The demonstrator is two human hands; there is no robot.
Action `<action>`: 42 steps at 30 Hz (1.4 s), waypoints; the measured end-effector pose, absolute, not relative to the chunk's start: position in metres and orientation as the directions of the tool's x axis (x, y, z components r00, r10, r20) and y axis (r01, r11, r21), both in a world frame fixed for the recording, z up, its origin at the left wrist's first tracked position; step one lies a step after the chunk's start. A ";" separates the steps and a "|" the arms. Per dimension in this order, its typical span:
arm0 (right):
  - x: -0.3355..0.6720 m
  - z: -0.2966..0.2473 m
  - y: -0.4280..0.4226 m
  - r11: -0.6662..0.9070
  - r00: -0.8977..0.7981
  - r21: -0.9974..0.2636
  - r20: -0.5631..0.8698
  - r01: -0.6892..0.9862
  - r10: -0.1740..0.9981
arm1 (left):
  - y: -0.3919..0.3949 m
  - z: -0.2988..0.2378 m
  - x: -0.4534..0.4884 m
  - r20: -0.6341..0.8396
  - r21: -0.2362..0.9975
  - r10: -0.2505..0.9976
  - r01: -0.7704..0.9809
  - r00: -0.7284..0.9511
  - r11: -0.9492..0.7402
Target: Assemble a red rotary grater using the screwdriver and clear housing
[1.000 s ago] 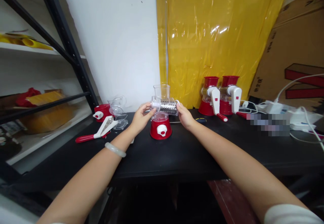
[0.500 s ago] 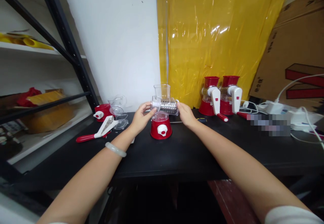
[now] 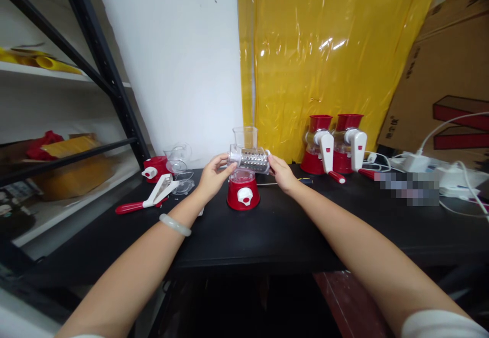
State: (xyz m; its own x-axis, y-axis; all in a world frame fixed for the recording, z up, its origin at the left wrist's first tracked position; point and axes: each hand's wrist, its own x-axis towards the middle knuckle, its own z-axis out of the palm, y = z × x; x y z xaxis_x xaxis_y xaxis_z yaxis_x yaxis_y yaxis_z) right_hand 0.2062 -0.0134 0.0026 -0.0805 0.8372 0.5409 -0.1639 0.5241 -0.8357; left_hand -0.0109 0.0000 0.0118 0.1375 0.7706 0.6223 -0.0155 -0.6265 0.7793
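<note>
Both hands hold a metal grater drum (image 3: 254,160) in clear plastic, lying sideways over a red grater base (image 3: 243,198). My left hand (image 3: 217,174) is closed on the clear left end, thumb in front. At the right end, my right hand (image 3: 281,171) grips with thumb and fingers; part of that end is hidden. Behind the drum rises a clear hopper (image 3: 245,136); I cannot tell if it is joined to what I hold. The base stands upright on the black table (image 3: 244,246), its white knob facing me.
On the left lie a crank handle (image 3: 147,199), another red base (image 3: 156,169) and clear plastic parts (image 3: 182,186). Two assembled rotary graters (image 3: 320,144) stand at the right rear. A screwdriver (image 3: 305,181) lies behind my right hand. Chargers with white cables (image 3: 416,162) are at the far right.
The view shifts very slightly. My right hand and the drum's right end tilt a touch; both hands keep their grip over the base.
</note>
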 end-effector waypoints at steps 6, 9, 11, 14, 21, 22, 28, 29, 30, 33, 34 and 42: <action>0.207 -0.004 -0.004 0.618 -0.043 -0.786 0.618 -0.021 0.785 | 0.000 0.012 -0.011 0.603 0.797 0.785 -0.056 0.139 -0.602; 0.209 -0.005 -0.003 0.670 -0.025 -0.739 0.670 0.066 0.742 | 0.001 0.011 -0.010 0.592 0.806 0.794 -0.085 0.139 -0.586; 0.210 -0.004 -0.003 0.702 0.005 -0.697 0.710 0.143 0.704 | 0.002 0.011 -0.010 0.588 0.809 0.797 -0.096 0.138 -0.580; 0.209 -0.004 -0.005 0.686 0.006 -0.711 0.695 0.155 0.719 | 0.002 0.011 -0.010 0.587 0.809 0.799 -0.087 0.130 -0.581; 0.207 -0.005 -0.003 0.587 -0.045 -0.807 0.590 -0.063 0.807 | 0.001 0.011 -0.011 0.611 0.791 0.780 -0.046 0.134 -0.611; 0.207 -0.006 -0.002 0.577 -0.029 -0.815 0.579 -0.056 0.815 | 0.001 0.011 -0.011 0.614 0.788 0.778 -0.042 0.136 -0.615; 0.206 -0.002 -0.010 0.541 0.022 -0.839 0.543 0.061 0.840 | 0.000 0.012 -0.010 0.625 0.778 0.768 -0.032 0.140 -0.627; 0.205 0.000 -0.013 0.537 0.008 -0.842 0.538 0.050 0.843 | -0.001 0.013 -0.010 0.624 0.779 0.769 -0.036 0.142 -0.626; 0.204 0.001 -0.015 0.530 -0.008 -0.848 0.530 0.027 0.848 | -0.002 0.013 -0.009 0.621 0.782 0.771 -0.043 0.143 -0.622; 0.202 0.005 -0.020 0.500 -0.044 -0.865 0.501 -0.039 0.864 | -0.005 0.015 -0.008 0.606 0.794 0.782 -0.060 0.145 -0.604; 0.201 0.005 -0.021 0.491 -0.051 -0.869 0.494 -0.051 0.868 | -0.005 0.015 -0.008 0.600 0.799 0.787 -0.064 0.146 -0.598; 0.202 0.002 -0.018 0.475 -0.114 -0.878 0.479 -0.063 0.870 | -0.007 0.016 -0.008 0.613 0.790 0.778 -0.074 0.136 -0.609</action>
